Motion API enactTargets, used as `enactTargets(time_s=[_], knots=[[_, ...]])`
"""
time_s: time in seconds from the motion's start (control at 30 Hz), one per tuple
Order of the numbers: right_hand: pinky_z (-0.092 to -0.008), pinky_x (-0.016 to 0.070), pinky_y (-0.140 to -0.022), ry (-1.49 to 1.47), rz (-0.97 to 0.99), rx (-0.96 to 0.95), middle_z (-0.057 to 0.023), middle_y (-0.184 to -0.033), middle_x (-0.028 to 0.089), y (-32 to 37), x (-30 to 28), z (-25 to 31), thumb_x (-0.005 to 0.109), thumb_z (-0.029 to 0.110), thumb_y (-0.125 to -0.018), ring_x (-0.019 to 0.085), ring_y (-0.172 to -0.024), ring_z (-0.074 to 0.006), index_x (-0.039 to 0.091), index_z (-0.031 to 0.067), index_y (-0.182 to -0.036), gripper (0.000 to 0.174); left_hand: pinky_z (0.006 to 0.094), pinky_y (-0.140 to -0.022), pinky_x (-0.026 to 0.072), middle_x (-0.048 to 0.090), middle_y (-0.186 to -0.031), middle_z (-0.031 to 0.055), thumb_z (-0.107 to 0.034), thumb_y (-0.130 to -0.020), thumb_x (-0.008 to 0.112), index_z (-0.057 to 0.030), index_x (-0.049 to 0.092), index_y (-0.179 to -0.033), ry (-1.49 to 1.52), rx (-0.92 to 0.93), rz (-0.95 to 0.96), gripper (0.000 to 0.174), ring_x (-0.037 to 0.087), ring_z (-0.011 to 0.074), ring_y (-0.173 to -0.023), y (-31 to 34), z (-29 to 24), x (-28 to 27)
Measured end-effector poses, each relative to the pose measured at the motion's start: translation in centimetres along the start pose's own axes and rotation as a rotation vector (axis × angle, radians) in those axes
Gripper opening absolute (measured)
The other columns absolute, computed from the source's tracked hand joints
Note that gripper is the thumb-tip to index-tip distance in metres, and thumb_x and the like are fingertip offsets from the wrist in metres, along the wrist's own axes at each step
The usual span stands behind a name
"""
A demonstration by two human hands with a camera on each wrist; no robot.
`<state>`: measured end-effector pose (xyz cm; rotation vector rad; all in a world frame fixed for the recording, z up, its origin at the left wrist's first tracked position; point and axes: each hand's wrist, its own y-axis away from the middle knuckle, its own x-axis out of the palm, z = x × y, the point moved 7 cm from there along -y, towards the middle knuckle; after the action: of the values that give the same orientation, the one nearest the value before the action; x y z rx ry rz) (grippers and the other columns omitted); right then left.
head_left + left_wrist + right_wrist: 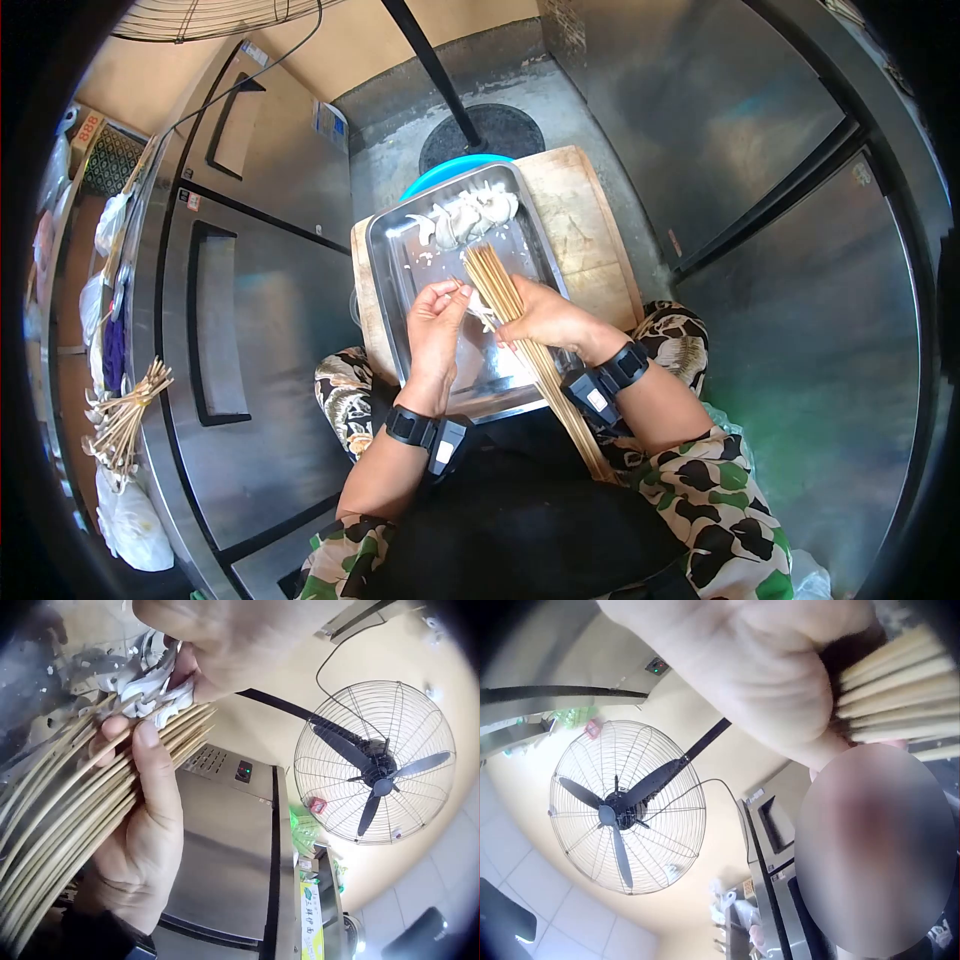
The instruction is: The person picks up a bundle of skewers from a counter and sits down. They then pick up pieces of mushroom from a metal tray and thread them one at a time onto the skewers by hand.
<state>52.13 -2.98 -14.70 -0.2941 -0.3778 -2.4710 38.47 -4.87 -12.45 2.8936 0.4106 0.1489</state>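
My right hand [550, 318] grips a thick bundle of bamboo skewers [487, 268], thumb laid across it; the bundle slants down toward my lap. Beside its upper part, my left hand [435, 325] pinches a pale, limp strip of food [480, 308] between thumb and fingers. In the left wrist view, the grey-white folded strips [146, 686] lie against the skewers near the right thumb. Both hands are over a metal tray [385, 290]. A pile of similar white pieces [470, 215] lies at its far end. The food's exact kind is unclear.
Beneath the tray is a wooden board [585, 220], with a blue basin [450, 172] behind it. The fan's round base and pole [440, 75] stand farther back. Steel refrigerators [270, 330] flank both sides. More sticks [130, 420] hang at the left shelf.
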Motion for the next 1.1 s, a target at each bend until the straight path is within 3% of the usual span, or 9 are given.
enactTargets(time_s=[0.03, 0.2, 0.4, 0.5, 0.6, 0.73, 0.93, 1.1], knots=[[-0.028, 0.0489, -0.054, 0.004, -0.013, 0.02, -0.0116, -0.079, 0.059, -0.1, 0.0, -0.2, 0.068, -0.004, -0.063, 0.06, -0.066, -0.0157, 0.043, -0.0052, -0.102, 0.046, 0.0204, -0.076, 0.0408, 0.062, -0.088, 0.0021, -0.007, -0.081, 0.064, -0.0049, 0.058, -0.091, 0.007, -0.011, 0.004, 0.012, 0.054, 0.0068, -0.08, 0.1, 0.1, 0.1], [-0.0284, 0.0487, -0.054, 0.012, -0.072, 0.087, -0.0108, -0.078, 0.059, -0.1, -0.3, 0.3, 0.069, -0.002, -0.063, 0.06, -0.066, -0.0156, 0.044, -0.0038, -0.101, 0.045, 0.0201, -0.074, 0.0404, 0.062, -0.086, 0.0017, -0.007, -0.082, 0.063, -0.0052, 0.058, -0.091, -0.029, -0.047, 0.011, 0.01, 0.054, 0.0063, -0.078, 0.8, 1.3, 0.4], [-0.0286, 0.0481, -0.053, 0.487, -0.243, -0.162, -0.0088, -0.076, 0.059, -0.3, -1.9, 1.0, 0.066, 0.001, -0.067, 0.059, -0.059, -0.017, 0.048, -0.0032, -0.101, 0.038, 0.0204, -0.071, 0.0402, 0.061, -0.084, 0.0014, -0.007, -0.082, 0.062, -0.0065, 0.058, -0.09, -0.045, -0.075, 0.012, 0.009, 0.053, 0.0065, -0.077, -0.3, 3.2, 0.2], [-0.0284, 0.0483, -0.052, 0.002, -0.148, -0.077, -0.0085, -0.073, 0.06, -0.5, -1.4, 0.0, 0.064, 0.003, -0.07, 0.059, -0.056, -0.0175, 0.052, -0.0023, -0.098, 0.031, 0.0206, -0.07, 0.04, 0.061, -0.084, 0.0017, -0.009, -0.083, 0.062, -0.007, 0.057, -0.091, -0.074, -0.111, 0.018, 0.01, 0.053, 0.0072, -0.076, -0.5, 4.3, -0.3], [-0.0273, 0.0485, -0.052, -0.322, 0.079, 0.165, -0.0078, -0.069, 0.059, -0.4, -0.3, -0.7, 0.063, 0.004, -0.073, 0.058, -0.055, -0.0163, 0.056, 0.0002, -0.09, 0.019, 0.0207, -0.07, 0.0394, 0.06, -0.082, 0.002, -0.012, -0.083, 0.062, -0.0074, 0.055, -0.094, -0.106, -0.15, 0.046, 0.014, 0.053, 0.0082, -0.076, -0.7, 4.6, -0.6], [-0.0249, 0.0478, -0.052, -0.445, 0.065, 0.304, -0.0073, -0.067, 0.059, -0.6, 0.2, -2.3, 0.064, 0.005, -0.075, 0.058, -0.056, -0.0145, 0.059, 0.0017, -0.085, 0.012, 0.0232, -0.074, 0.0391, 0.059, -0.09, 0.0054, -0.015, -0.083, 0.062, -0.007, 0.052, -0.101, -0.16, -0.224, 0.028, 0.022, 0.052, 0.0098, -0.083, -0.5, 4.6, -0.9], [-0.0263, 0.0483, -0.054, -0.244, 0.046, 0.311, -0.008, -0.067, 0.059, -1.0, -0.1, -3.9, 0.064, 0.006, -0.075, 0.057, -0.055, -0.0151, 0.058, 0.0007, -0.083, 0.011, 0.0291, -0.087, 0.0373, 0.051, -0.11, 0.011, -0.014, -0.082, 0.061, -0.0046, 0.05, -0.11, -0.397, 0.112, -0.071, 0.032, 0.048, 0.0152, -0.101, -2.1, 4.2, -2.9], [-0.0262, 0.0483, -0.054, -0.205, 0.097, 0.343, -0.0084, -0.067, 0.059, -0.8, 0.7, -4.8, 0.063, 0.006, -0.076, 0.057, -0.056, -0.0153, 0.058, -0.0001, -0.082, 0.01, 0.0365, -0.094, 0.0351, 0.055, -0.11, 0.0126, -0.008, -0.079, 0.058, -0.0048, 0.049, -0.115, -0.875, 0.56, 0.055, 0.037, 0.046, 0.0285, -0.109, -1.0, -0.3, -0.5]])
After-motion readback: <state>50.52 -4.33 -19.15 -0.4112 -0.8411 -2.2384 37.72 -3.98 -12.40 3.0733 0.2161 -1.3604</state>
